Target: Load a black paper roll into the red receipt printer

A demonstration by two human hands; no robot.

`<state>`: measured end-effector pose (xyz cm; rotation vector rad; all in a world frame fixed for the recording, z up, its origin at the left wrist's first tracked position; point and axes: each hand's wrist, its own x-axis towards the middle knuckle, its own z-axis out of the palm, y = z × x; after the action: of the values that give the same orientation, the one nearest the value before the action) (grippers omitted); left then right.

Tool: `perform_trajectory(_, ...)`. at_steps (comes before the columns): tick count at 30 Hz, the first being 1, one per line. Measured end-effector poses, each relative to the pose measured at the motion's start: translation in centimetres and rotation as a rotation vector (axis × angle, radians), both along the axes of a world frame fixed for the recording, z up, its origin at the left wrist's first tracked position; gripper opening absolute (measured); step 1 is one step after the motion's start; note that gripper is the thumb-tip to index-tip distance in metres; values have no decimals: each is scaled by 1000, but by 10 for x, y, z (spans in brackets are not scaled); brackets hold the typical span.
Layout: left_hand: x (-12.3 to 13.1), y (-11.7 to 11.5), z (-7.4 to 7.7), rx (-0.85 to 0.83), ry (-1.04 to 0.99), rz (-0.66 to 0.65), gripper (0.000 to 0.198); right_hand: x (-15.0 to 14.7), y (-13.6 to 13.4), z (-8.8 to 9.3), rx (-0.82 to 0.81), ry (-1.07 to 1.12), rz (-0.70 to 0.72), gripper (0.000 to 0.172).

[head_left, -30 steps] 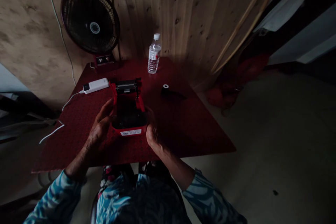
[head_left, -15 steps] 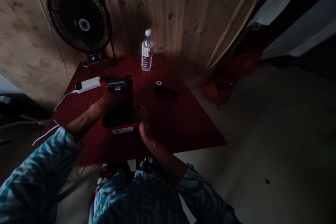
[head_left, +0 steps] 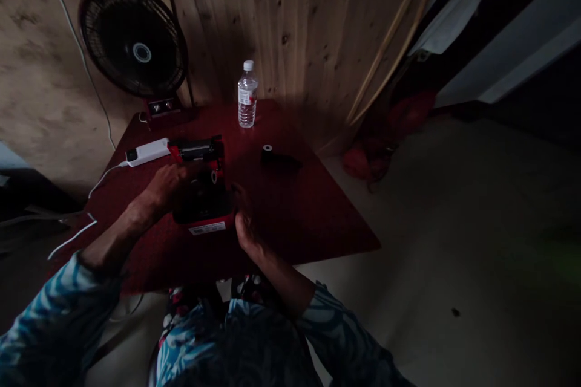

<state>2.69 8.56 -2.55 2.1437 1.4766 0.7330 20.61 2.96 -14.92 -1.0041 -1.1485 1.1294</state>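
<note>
A red and black machine, which looks like a small printer [head_left: 207, 221] with its lid raised, sits on the dark red table [head_left: 290, 217]. My left hand [head_left: 167, 184] reaches over its left side, with curled fingers pointing into the dark interior. The fingertips, and anything they hold, are lost in shadow. Just right of them, a small pale ring [head_left: 215, 176] shows inside the machine. My right hand [head_left: 245, 221] is closed against the machine's right wall, thumb toward me. A black roll with a white core [head_left: 267, 149] lies farther right, with a dark strip or shadow trailing from it.
A water bottle [head_left: 247, 97] stands at the table's back, near the wooden wall [head_left: 281, 24]. A fan [head_left: 136, 42] occupies the back left corner. Beside the machine lies a white device [head_left: 149, 152] with a cable. Red bags [head_left: 363, 160] rest on the floor to the right.
My left hand has drawn back and up to the left from deep inside the machine. The pale ring now shows. My right hand stays at the wall; the view has shifted slightly.
</note>
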Motion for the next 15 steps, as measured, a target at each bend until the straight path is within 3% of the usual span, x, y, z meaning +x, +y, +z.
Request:
perform_trajectory(3, -23, -23, 17, 157, -3, 69, 40, -1, 0, -2, 6, -39, -5, 39)
perform_trajectory(6, -59, -40, 14, 220, -155, 226, 44, 5, 7, -1, -4, -102, 36, 37)
perform_trajectory(10, -100, -47, -26, 73, -358, 404, 42, 41, 47, 13, 114, -183, 1, 36)
perform_trajectory(12, -112, -46, -55, 44, -369, 492, 40, 68, 79, 24, 202, -305, -87, 34)
perform_trajectory(15, -121, -42, -92, 5, -348, 525, 40, 102, 125, 35, 193, -521, -196, 30)
